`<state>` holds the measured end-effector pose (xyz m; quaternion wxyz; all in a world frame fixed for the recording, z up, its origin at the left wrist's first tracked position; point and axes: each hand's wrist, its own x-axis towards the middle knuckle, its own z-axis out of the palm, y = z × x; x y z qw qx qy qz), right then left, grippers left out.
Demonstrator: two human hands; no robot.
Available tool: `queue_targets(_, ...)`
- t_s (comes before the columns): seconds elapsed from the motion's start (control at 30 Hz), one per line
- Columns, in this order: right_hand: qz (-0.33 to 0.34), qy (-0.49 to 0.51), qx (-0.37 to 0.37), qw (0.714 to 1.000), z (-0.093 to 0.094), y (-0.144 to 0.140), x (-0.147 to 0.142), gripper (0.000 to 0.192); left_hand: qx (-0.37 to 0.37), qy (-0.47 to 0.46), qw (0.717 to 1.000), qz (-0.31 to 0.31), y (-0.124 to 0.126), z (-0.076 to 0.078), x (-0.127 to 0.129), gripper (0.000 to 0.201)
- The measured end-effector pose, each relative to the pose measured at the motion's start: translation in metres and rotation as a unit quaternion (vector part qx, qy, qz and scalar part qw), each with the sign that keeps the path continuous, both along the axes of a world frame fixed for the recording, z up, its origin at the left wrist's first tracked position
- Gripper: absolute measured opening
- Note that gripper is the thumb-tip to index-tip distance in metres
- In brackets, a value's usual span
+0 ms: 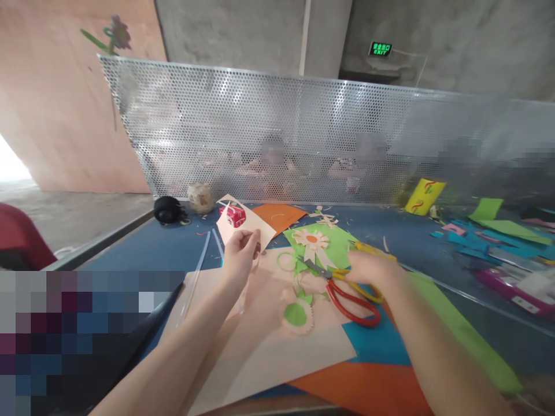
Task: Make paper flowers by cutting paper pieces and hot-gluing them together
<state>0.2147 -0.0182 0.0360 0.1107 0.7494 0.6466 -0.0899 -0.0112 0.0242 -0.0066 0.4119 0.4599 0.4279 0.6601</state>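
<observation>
My left hand pinches a pale paper piece with a red cut-out on it, lifted above the blue table. My right hand lies on the yellow handles of a pair of scissors resting on the paper; I cannot tell whether its fingers grip them. Red-handled scissors lie right beside them. A paper flower sits on a green sheet just beyond, and a small green-centred scalloped piece lies on the large peach sheet.
A perforated metal screen crosses the table's far side, with people behind it. A black object and a twine ball stand at its foot. Orange, blue and green sheets overlap on the right, with paper scraps beyond.
</observation>
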Motion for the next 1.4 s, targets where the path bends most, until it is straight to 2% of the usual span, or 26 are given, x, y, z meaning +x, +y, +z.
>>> queue_targets(0.1,0.018,0.014,-0.002,1.000,-0.001,-0.003,0.002,0.036,-0.005,-0.003,1.000,-0.002,0.001,-0.001,0.000,0.025)
queue_targets(0.27,0.019,0.016,-0.045,0.999,-0.007,-0.004,-0.006,0.018,-0.012,-0.006,1.000,0.000,0.004,-0.005,0.000,0.026)
queue_targets(0.37,0.024,0.019,-0.049,0.998,-0.008,-0.006,-0.012,0.016,-0.017,-0.004,1.000,0.003,0.006,-0.007,0.000,0.026)
queue_targets(0.5,0.048,0.035,0.009,0.998,-0.006,-0.012,-0.017,0.017,-0.016,-0.003,1.000,0.012,0.006,-0.008,-0.002,0.025)
queue_targets(0.67,0.113,0.034,0.167,0.979,0.001,-0.014,-0.012,0.014,-0.003,-0.008,1.000,0.017,0.002,-0.004,-0.002,0.020)
queue_targets(0.7,0.114,0.035,0.179,0.977,0.002,-0.013,-0.009,0.013,0.001,-0.008,1.000,0.016,0.002,-0.003,-0.002,0.020)
queue_targets(0.77,0.101,0.055,0.153,0.982,0.003,-0.012,-0.002,0.011,0.010,-0.009,1.000,0.013,0.001,-0.002,-0.001,0.021)
queue_targets(0.87,0.096,0.115,0.140,0.979,0.004,-0.011,0.004,0.022,0.032,-0.013,0.999,0.004,0.000,-0.003,0.001,0.022)
queue_targets(1.03,0.100,0.193,0.240,0.946,0.005,-0.013,-0.003,0.047,0.073,-0.014,0.997,-0.009,0.001,-0.005,0.002,0.022)
queue_targets(1.13,0.102,0.231,0.287,0.924,0.006,-0.013,-0.012,0.048,0.087,-0.009,0.996,-0.023,-0.002,-0.004,0.003,0.022)
queue_targets(1.2,0.114,0.302,0.304,0.896,0.004,-0.013,-0.015,0.046,0.091,-0.005,0.996,-0.027,-0.005,-0.002,0.003,0.021)
queue_targets(1.27,0.129,0.403,0.291,0.858,0.001,-0.013,-0.017,0.039,0.093,0.002,0.995,-0.023,-0.009,0.001,0.003,0.020)
queue_targets(1.33,0.144,0.494,0.233,0.825,-0.003,-0.013,-0.018,0.029,0.102,0.012,0.995,-0.018,-0.011,0.003,0.002,0.019)
queue_targets(1.4,0.144,0.527,0.177,0.818,-0.007,-0.014,-0.020,0.026,0.116,0.015,0.993,-0.015,-0.011,0.004,0.001,0.018)
